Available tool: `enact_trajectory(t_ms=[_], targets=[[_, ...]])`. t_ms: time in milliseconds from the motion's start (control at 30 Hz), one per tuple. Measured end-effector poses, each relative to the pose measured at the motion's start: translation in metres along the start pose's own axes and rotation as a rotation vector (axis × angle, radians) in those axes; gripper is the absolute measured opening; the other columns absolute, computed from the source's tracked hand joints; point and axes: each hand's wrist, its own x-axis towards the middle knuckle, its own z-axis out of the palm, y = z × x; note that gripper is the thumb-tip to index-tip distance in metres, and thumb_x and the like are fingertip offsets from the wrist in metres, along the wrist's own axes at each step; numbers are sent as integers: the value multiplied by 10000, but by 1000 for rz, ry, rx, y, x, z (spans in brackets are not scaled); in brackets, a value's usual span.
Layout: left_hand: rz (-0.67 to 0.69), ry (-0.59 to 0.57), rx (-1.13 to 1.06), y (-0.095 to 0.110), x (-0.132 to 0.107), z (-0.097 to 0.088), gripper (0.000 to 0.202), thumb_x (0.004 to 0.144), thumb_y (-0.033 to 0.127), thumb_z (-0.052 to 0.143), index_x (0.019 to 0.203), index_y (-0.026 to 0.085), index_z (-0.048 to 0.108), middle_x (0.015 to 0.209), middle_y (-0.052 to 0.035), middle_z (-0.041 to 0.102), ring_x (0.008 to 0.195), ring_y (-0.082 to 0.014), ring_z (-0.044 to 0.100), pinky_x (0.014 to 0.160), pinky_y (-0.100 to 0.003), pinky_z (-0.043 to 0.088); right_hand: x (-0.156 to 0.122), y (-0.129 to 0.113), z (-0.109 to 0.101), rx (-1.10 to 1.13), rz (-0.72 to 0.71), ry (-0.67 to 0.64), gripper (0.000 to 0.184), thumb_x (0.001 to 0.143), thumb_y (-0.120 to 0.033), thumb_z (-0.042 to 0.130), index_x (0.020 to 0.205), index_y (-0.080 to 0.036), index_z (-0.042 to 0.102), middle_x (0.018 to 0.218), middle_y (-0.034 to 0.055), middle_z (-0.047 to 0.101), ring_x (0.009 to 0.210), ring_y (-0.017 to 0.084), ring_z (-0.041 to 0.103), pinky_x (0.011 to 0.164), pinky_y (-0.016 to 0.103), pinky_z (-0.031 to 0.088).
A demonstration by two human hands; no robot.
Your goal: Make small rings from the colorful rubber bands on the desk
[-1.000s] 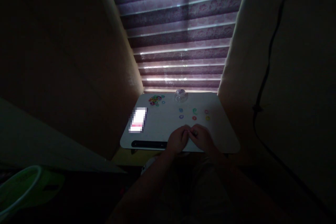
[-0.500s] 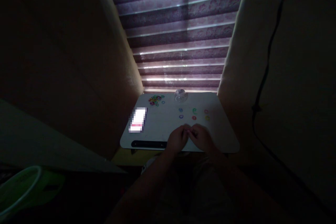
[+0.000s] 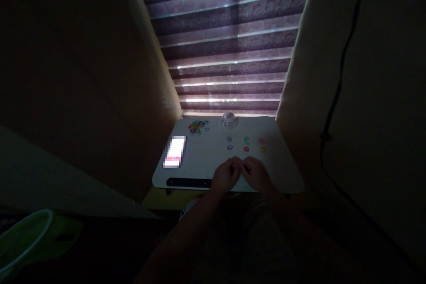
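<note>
My left hand [image 3: 225,176] and my right hand [image 3: 255,174] meet fingertip to fingertip over the near edge of a small white lap table [image 3: 206,159]. Both hands are closed in a pinch on something tiny that the dim light hides. Just beyond them lie several small coloured rubber loops [image 3: 246,145], spaced apart in pairs. A heap of mixed coloured loops [image 3: 197,126] sits at the table's far left. A small clear round container [image 3: 229,120] stands at the far edge.
A white phone-like slab [image 3: 175,151] lies at the table's left. A dark slot [image 3: 189,183] runs along the near edge. Striped blinds [image 3: 229,44] hang behind, curtains close both sides, a black cable [image 3: 336,97] hangs right, a green object [image 3: 29,239] is lower left.
My fingertips have shifted slightly against each other at the same spot. Nothing on the table has moved.
</note>
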Motion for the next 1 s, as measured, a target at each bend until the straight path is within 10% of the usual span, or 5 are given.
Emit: enact_trajectory(t_ms=[1000], targets=[[20,31,-148,2,2,-2,155,897,263,551,944,181,675,880,-26,708,769,-138,619,737,-249,482,-2,-1,-1,90,45,9,70,847,-245,555,809,-204,597,720,23,595,645,152,531,606,264,381]])
